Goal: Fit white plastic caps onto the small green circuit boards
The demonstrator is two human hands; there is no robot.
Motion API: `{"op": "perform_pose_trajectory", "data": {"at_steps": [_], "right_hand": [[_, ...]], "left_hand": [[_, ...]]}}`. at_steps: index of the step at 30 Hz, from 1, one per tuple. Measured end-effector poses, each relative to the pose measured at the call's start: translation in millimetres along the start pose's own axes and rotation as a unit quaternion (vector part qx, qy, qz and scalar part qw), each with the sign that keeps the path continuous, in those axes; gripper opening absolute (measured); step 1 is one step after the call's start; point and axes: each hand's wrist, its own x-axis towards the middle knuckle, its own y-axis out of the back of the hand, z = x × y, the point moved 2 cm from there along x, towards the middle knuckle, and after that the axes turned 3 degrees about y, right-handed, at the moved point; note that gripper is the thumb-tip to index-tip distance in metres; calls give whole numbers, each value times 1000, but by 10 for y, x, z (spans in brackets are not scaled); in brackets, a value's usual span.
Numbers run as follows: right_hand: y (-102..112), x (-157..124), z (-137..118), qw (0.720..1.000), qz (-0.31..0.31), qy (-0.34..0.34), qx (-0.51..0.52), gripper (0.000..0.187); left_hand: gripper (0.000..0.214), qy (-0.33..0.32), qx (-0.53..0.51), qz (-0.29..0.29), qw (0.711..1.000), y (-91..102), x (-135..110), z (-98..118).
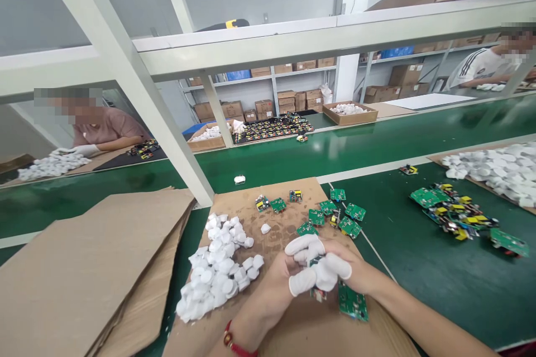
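Clamping a small circuit board [318, 293] between the left hand [272, 290] and right hand [347, 268].

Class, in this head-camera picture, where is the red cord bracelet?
In the head view, the red cord bracelet sits at the bottom edge on the person's left wrist, just below the left hand and the heap of white round pieces.

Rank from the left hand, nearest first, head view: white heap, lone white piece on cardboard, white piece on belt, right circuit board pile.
1. White heap, left of the left hand, on cardboard.
2. Lone white piece, on cardboard, ahead.
3. White piece on the belt, farther ahead.
4. Circuit board pile, far right.
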Motion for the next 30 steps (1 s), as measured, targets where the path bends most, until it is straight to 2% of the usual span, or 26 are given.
{"op": "perform_pose_trajectory", "data": {"at_steps": [3,6,8,11,16,21,24,28,30], "right_hand": [[-3,5,9,1000,-11,-14,-4,37],[-8,23,-5,999,-10,17,-50,31],[-14,26,3,999,1,9,-30,35],[-25,15,31,999,15,-26,28,42],[-54,14,44,990,-3,-92,109,46],[-57,34,15,991,-7,-88,104,46],[-31,22,26,990,11,-105,94,45],[-6,16,19,995,-2,-86,58,61],[4,19,9,997,7,-74,12,63]], "left_hand": [[47,-3,6,10,1000,3,-2,-14],[45,4,28,42,999,19,-8,-29],[44,8,27,46,999,23,-7,-38],[41,4,-3,20,1000,11,6,-52],[39,5,-91,-2,996,-40,29,-60],[39,17,-97,19,995,-95,17,1],[37,27,-120,40,992,-99,-1,25],[34,31,-154,40,987,-99,-17,20],[32,35,-163,41,985,-109,-22,16]]}}
